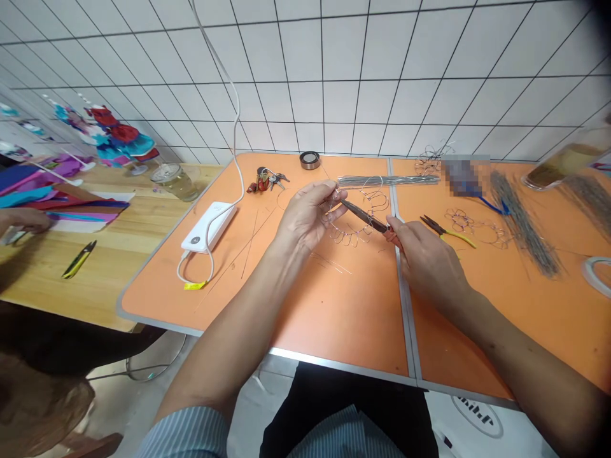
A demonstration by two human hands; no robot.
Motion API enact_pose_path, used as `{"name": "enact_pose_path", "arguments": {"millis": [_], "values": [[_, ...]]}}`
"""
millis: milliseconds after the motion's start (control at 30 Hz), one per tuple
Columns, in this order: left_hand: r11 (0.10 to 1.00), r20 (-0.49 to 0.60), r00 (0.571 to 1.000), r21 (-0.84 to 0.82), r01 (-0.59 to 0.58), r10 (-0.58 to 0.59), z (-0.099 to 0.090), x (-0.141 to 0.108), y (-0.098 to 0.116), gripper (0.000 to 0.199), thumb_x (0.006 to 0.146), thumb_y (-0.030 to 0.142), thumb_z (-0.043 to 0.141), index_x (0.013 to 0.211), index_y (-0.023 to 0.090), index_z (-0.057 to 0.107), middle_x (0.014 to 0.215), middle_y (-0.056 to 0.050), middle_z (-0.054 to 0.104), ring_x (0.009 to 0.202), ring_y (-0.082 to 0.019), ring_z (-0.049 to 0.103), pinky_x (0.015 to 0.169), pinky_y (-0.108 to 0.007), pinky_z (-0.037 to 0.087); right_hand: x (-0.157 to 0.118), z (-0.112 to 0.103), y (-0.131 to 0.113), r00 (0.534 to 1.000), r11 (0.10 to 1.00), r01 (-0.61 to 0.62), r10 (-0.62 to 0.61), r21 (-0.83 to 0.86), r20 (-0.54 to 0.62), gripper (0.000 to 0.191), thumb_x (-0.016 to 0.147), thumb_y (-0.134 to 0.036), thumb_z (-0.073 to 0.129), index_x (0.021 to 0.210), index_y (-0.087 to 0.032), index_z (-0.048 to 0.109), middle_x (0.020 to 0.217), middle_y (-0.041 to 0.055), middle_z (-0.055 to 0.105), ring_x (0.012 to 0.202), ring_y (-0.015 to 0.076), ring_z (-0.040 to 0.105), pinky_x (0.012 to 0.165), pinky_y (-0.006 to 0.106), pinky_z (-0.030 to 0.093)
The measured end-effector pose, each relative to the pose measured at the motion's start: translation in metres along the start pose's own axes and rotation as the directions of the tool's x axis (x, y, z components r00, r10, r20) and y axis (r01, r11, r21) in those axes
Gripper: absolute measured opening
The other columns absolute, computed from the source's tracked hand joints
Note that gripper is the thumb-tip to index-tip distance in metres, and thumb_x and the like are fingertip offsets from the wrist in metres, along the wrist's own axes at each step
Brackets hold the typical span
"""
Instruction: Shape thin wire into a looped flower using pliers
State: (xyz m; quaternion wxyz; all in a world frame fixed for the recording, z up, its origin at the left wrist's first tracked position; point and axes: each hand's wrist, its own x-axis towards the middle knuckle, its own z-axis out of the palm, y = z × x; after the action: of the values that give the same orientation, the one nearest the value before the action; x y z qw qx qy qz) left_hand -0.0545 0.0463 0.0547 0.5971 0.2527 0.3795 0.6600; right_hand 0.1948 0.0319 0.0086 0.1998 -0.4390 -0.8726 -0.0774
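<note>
My left hand (310, 213) pinches a thin wire piece bent into small loops (351, 236), which hangs between my hands over the orange table. My right hand (427, 257) is wrapped round the handles of dark-jawed pliers (363, 215). The pliers point up and left, their tip at the wire beside my left fingertips. Whether the jaws grip the wire is too small to tell. Behind my hands lies a bundle of straight wires (389, 180). Several loose straight wires (334, 262) lie on the table below my left hand.
On the orange table (334, 318) are a white power strip (209, 227), keys (274, 180), black tape (310, 159), yellow-handled pliers (449, 232) and a wire bundle (525, 222). At left, another person's hand (23, 222) touches coloured material near a cutter (79, 259) and a glass cup (175, 182).
</note>
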Motion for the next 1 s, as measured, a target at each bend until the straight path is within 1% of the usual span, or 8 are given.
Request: {"name": "enact_pose_path", "arguments": {"millis": [67, 167, 400, 567, 700, 800, 900, 1000], "values": [[1.000, 0.003, 1.000, -0.013, 0.003, -0.003, 0.001, -0.001, 0.000, 0.024, 0.078, 0.022, 0.088, 0.082, 0.018, 0.065, 0.074, 0.003, 0.063, 0.087, -0.014, 0.076, 0.095, -0.031, 0.063, 0.000, -0.001, -0.001, 1.000, 0.998, -0.001, 0.000, -0.061, -0.017, 0.052, 0.106, -0.010, 0.039, 0.155, -0.012, 0.057, 0.116, 0.0194, 0.077, 0.107, 0.0324, 0.073, 0.073, 0.038, 0.054], [1.000, 0.000, 1.000, -0.023, 0.004, -0.004, 0.003, -0.002, 0.000, 0.024, 0.080, 0.020, 0.088, 0.081, 0.018, 0.064, 0.073, 0.003, 0.063, 0.087, -0.013, 0.077, 0.094, -0.030, 0.064, 0.000, -0.001, -0.002, 0.999, 0.995, -0.004, -0.002, -0.101, -0.052, 0.052, 0.107, -0.011, 0.040, 0.156, -0.015, 0.056, 0.110, 0.0174, 0.076, 0.102, 0.0314, 0.072, 0.074, 0.038, 0.053], [1.000, -0.019, 1.000, -0.029, -0.009, 0.008, 0.011, -0.005, 0.000, 0.022, 0.082, 0.020, 0.087, 0.080, 0.017, 0.065, 0.070, 0.003, 0.060, 0.085, -0.014, 0.077, 0.090, -0.028, 0.065, 0.000, 0.000, 0.000, 0.994, 0.994, 0.005, -0.017, -0.105, -0.112, 0.050, 0.110, -0.014, 0.039, 0.159, -0.014, 0.054, 0.109, 0.0166, 0.077, 0.101, 0.0315, 0.071, 0.077, 0.039, 0.053], [0.998, -0.014, 0.998, -0.036, -0.059, 0.058, 0.013, -0.007, -0.003, 0.021, 0.080, 0.021, 0.088, 0.083, 0.018, 0.067, 0.074, 0.002, 0.065, 0.085, -0.013, 0.078, 0.089, -0.025, 0.065, -0.001, 0.004, 0.003, 0.990, 0.994, 0.007, -0.023, -0.113, -0.139, 0.049, 0.111, -0.014, 0.041, 0.158, -0.014, 0.053, 0.107, 0.0147, 0.076, 0.101, 0.0313, 0.070, 0.080, 0.040, 0.052], [0.996, -0.011, 0.996, -0.015, -0.092, 0.091, 0.014, -0.009, -0.005, 0.030, 0.076, 0.027, 0.094, 0.083, 0.019, 0.065, 0.074, 0.004, 0.065, 0.091, -0.015, 0.080, 0.090, -0.026, 0.064, -0.001, 0.003, 0.003, 0.989, 0.992, 0.011, -0.029, -0.125, -0.143, 0.048, 0.110, -0.013, 0.042, 0.156, -0.013, 0.054, 0.106, 0.0145, 0.075, 0.099, 0.0310, 0.070, 0.077, 0.040, 0.051], [0.993, -0.009, 0.993, -0.017, -0.121, 0.121, 0.015, -0.011, -0.006, 0.034, 0.075, 0.030, 0.095, 0.083, 0.019, 0.064, 0.075, 0.005, 0.064, 0.091, -0.015, 0.080, 0.091, -0.027, 0.063, 0.000, 0.001, 0.002, 0.988, 0.988, 0.016, -0.039, -0.151, -0.150, 0.048, 0.109, -0.010, 0.042, 0.156, -0.014, 0.055, 0.105, 0.0143, 0.075, 0.099, 0.0305, 0.070, 0.076, 0.039, 0.049], [0.990, -0.002, 0.991, -0.022, -0.137, 0.137, 0.016, -0.011, -0.009, 0.036, 0.073, 0.032, 0.097, 0.083, 0.018, 0.064, 0.075, 0.005, 0.065, 0.091, -0.015, 0.081, 0.094, -0.028, 0.063, 0.000, 0.001, 0.003, 0.980, 0.983, 0.033, -0.067, -0.179, -0.189, 0.049, 0.108, -0.007, 0.043, 0.155, -0.013, 0.054, 0.106, 0.0139, 0.075, 0.099, 0.0292, 0.070, 0.077, 0.038, 0.049], [0.988, 0.000, 0.989, -0.039, -0.147, 0.147, 0.016, -0.011, -0.011, 0.036, 0.072, 0.032, 0.097, 0.081, 0.018, 0.064, 0.073, 0.005, 0.065, 0.090, -0.016, 0.081, 0.097, -0.030, 0.063, 0.000, 0.004, 0.004, 0.961, 0.972, 0.056, -0.114, -0.227, -0.253, 0.046, 0.108, -0.007, 0.047, 0.152, -0.012, 0.055, 0.101, 0.0107, 0.073, 0.093, 0.0265, 0.068, 0.075, 0.036, 0.047]]}}
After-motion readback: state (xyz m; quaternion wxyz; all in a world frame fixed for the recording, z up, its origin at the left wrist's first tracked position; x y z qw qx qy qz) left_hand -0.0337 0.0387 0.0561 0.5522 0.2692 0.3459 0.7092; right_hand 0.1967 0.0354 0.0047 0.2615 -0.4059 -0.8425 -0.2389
